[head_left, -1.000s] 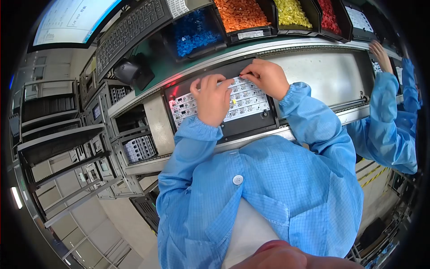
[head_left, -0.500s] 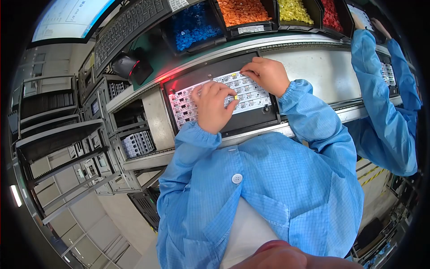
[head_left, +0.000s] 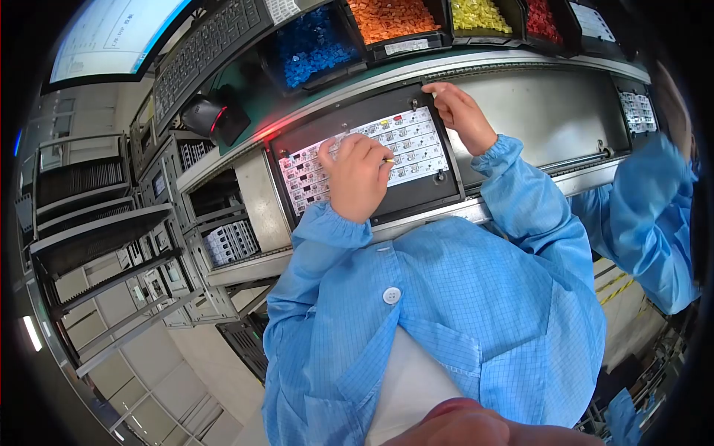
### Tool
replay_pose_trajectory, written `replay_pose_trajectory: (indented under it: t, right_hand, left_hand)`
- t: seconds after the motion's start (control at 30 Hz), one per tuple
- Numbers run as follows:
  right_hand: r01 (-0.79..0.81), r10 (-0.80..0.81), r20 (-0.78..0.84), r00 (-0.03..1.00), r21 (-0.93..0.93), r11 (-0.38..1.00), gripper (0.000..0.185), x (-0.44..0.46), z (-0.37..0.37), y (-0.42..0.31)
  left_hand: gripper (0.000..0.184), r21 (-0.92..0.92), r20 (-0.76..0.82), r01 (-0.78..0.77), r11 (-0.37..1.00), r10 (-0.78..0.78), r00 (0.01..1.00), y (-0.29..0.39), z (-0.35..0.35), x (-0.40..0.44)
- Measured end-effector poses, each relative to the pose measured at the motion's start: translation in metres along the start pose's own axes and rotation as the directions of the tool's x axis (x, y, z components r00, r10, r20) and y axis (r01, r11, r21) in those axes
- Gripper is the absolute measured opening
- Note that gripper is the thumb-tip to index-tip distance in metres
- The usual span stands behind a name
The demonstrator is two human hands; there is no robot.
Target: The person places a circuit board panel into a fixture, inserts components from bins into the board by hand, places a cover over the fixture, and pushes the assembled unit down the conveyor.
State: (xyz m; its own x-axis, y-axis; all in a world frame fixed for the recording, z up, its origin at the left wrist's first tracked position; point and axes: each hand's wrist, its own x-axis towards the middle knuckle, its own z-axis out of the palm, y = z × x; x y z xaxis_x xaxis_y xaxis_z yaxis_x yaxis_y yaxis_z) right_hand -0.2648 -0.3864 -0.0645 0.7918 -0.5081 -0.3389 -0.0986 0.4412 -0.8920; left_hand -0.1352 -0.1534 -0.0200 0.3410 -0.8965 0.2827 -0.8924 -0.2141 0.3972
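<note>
A white circuit board panel (head_left: 422, 160) with rows of small components lies in a black carrier tray (head_left: 416, 195). My left hand (head_left: 357, 177) rests over its middle, thumb and fingers closed on a small yellow plastic part (head_left: 388, 160). In the top row sit another yellow part (head_left: 384, 123) and a red part (head_left: 398, 119). My right hand (head_left: 465, 117) is raised by the tray's upper right corner, index finger stretched out and the others loosely bent. I see nothing in it. The left palm hides part of the panel.
Behind the rail stand bins of blue parts (head_left: 316, 63), orange parts (head_left: 390, 22), yellow parts (head_left: 482, 16) and red parts (head_left: 541, 21). A mouse (head_left: 204, 115) and keyboard (head_left: 208, 67) lie at upper left. A co-worker's blue sleeve (head_left: 647, 201) reaches in at right, near another board (head_left: 637, 111).
My right hand has left the panel's top row and shifted up and right, uncovering the red part there. My left hand stays almost in place. The co-worker's arms have moved at right.
</note>
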Motion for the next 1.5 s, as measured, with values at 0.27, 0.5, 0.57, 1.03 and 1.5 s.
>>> replay_pose_trajectory:
  t: [0.27,0.5,0.57,1.03,1.5]
  right_hand:
    - [-0.057,0.027,0.233,0.972,0.122,0.991,0.036,-0.002,0.021,0.008]
    - [-0.042,-0.009,0.336,0.942,0.144,0.989,0.039,-0.013,0.033,-0.002]
    - [-0.032,-0.02,0.362,0.932,0.137,0.99,0.038,-0.017,0.034,-0.004]
    - [0.004,-0.002,0.212,0.977,-0.01,1.0,0.034,-0.026,0.042,-0.009]
    - [0.003,0.008,0.152,0.988,-0.073,0.997,0.032,-0.029,0.044,-0.017]
  left_hand:
    - [0.008,-0.67,0.127,0.292,0.683,-0.283,0.951,-0.026,0.012,0.009]
    - [0.026,-0.811,0.156,0.311,0.496,-0.329,0.931,-0.03,0.007,0.006]
    - [0.028,-0.838,0.184,0.335,0.431,-0.356,0.916,-0.033,0.011,0.004]
    - [0.01,-0.11,-0.131,0.189,0.976,-0.203,0.97,-0.032,0.005,0.006]
    - [0.005,0.026,-0.219,0.117,0.993,-0.109,0.97,-0.03,0.009,0.013]
